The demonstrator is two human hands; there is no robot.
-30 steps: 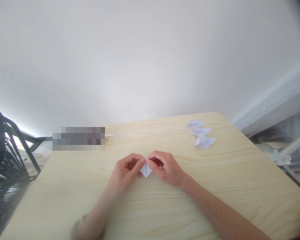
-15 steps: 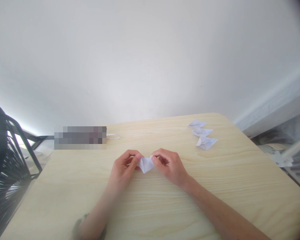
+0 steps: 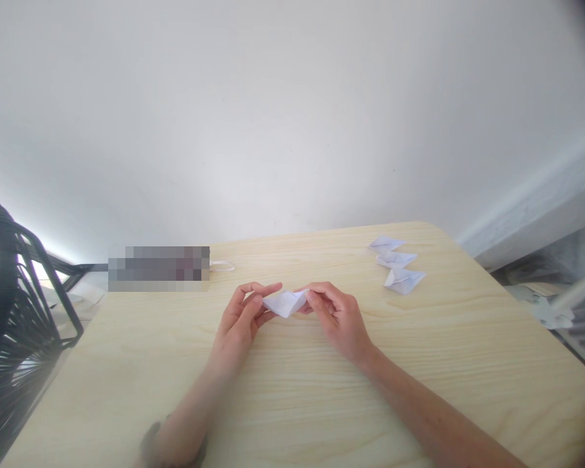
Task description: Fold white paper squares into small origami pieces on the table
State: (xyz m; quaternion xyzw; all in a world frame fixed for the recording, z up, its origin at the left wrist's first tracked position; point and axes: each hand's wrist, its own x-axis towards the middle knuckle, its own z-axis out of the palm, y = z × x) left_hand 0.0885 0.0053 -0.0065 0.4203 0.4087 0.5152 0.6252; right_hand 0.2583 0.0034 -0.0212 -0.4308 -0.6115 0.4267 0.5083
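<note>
Between my two hands is a small folded white paper boat (image 3: 285, 303), long and pointed at its ends. My left hand (image 3: 244, 316) pinches its left end between thumb and fingers, with the index finger stretched out behind it. At the right end, the thumb and fingertips of my right hand (image 3: 334, 315) grip the paper. Farther off to the right, three similar folded paper boats lie close together in a row: a far one (image 3: 387, 244), a middle one (image 3: 396, 259) and a near one (image 3: 405, 281).
The pale wooden table (image 3: 292, 403) meets a white wall (image 3: 292, 130) at the back. A blurred-out object (image 3: 158, 268) with a white loop (image 3: 223, 266) lies at the back left. A dark woven chair (image 3: 10, 312) stands by the left edge.
The paper boat has spread wider and flatter, and its lower point has tipped up. My hands are a little farther apart, and my left index finger has straightened.
</note>
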